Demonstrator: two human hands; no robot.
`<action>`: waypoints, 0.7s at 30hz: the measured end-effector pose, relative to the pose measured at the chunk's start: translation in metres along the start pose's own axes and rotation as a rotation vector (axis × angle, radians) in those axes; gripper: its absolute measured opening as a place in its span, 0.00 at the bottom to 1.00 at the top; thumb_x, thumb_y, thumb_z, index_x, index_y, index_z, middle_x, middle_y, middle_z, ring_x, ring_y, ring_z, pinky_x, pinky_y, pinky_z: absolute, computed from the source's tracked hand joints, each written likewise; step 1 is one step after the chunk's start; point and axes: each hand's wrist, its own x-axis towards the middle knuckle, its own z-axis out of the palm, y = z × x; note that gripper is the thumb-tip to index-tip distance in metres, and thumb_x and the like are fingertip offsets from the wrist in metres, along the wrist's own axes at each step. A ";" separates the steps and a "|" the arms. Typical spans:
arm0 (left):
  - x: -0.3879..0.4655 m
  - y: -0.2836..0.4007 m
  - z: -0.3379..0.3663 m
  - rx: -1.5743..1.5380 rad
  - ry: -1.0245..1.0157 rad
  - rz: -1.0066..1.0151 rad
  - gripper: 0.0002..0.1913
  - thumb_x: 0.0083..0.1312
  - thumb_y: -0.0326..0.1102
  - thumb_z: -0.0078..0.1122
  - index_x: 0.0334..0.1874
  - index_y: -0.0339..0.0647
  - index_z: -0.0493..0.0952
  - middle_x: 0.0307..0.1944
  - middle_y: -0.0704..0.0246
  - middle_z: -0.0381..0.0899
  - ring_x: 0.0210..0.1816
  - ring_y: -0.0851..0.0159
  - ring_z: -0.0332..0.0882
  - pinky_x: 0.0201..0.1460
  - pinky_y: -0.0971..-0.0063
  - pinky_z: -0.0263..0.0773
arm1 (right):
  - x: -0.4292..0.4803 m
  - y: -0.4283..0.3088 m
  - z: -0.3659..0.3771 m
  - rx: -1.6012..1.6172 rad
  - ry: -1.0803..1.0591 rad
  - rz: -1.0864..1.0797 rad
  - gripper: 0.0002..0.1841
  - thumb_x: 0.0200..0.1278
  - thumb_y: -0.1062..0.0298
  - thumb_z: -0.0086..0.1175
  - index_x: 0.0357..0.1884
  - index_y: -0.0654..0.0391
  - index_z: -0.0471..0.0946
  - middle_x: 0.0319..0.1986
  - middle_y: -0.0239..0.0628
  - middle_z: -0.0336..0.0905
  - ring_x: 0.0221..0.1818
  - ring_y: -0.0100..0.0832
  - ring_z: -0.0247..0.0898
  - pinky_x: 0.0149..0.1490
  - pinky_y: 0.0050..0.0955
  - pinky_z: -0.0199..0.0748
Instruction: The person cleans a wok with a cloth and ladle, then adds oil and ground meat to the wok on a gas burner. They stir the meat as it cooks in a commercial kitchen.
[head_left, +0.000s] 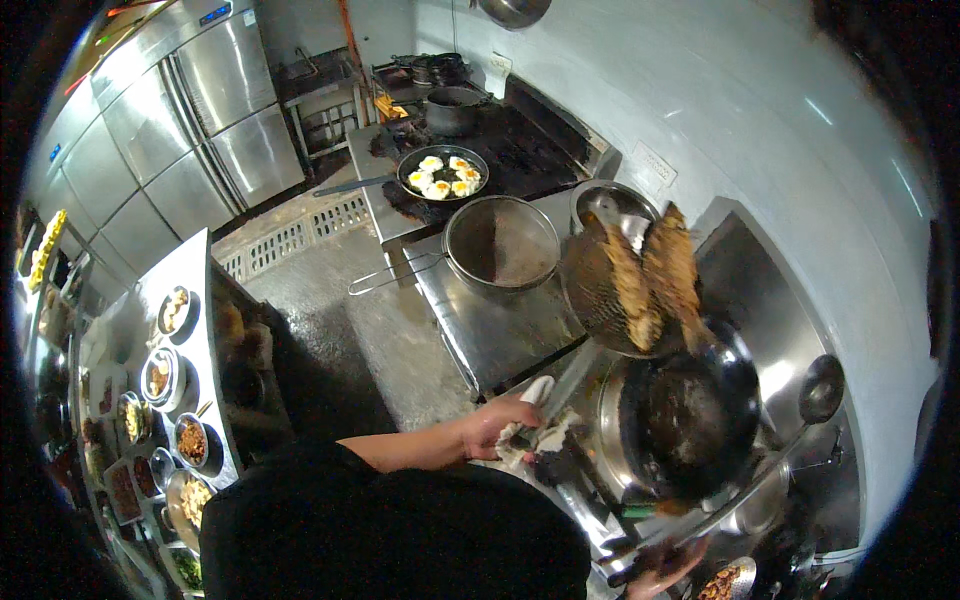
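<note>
My left hand (499, 427) grips the handle of a wide perforated skimmer (585, 281), with a white cloth (551, 439) bunched around the handle. Two browned whole fish (671, 262) rest on the skimmer, tilted and slightly blurred, their lower ends over the wok's far rim. Below is a dark wok (686, 420) with dark liquid in its bottom. At the lower right my right hand (667, 566), partly blurred, is closed around the handle of a long metal ladle (821, 390). The ladle's bowl hangs beyond the wok's right side.
A handled strainer (502, 244) rests on the steel counter beside a metal bowl (611, 199). Several fried eggs lie in a frying pan (442, 172) on the stove, near a dark pot (454, 111). Leftward, a steel table (202, 262) bears bowls of food. A perforated scoop (739, 577) holds reddish pieces.
</note>
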 end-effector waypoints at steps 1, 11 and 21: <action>-0.005 0.012 -0.003 -0.198 0.033 -0.094 0.20 0.59 0.39 0.60 0.53 0.40 0.73 0.43 0.59 0.79 0.39 0.60 0.80 0.38 0.67 0.78 | -0.001 0.003 0.001 0.055 0.031 0.057 0.29 0.64 0.68 0.52 0.66 0.65 0.61 0.42 0.45 0.76 0.32 0.24 0.73 0.36 0.19 0.71; -0.021 0.090 -0.082 -0.158 0.541 0.112 0.21 0.59 0.38 0.55 0.52 0.32 0.67 0.37 0.60 0.75 0.32 0.60 0.75 0.26 0.71 0.73 | -0.010 0.009 0.034 0.163 -0.125 0.759 0.33 0.60 0.79 0.56 0.67 0.56 0.57 0.29 0.38 0.75 0.23 0.24 0.69 0.25 0.25 0.66; -0.025 0.093 -0.125 -0.200 0.406 0.244 0.22 0.71 0.49 0.45 0.58 0.38 0.70 0.43 0.65 0.79 0.26 0.71 0.74 0.18 0.81 0.68 | -0.001 -0.006 0.004 -0.150 -0.176 0.911 0.31 0.58 0.80 0.51 0.66 0.58 0.58 0.26 0.35 0.73 0.20 0.24 0.68 0.23 0.25 0.67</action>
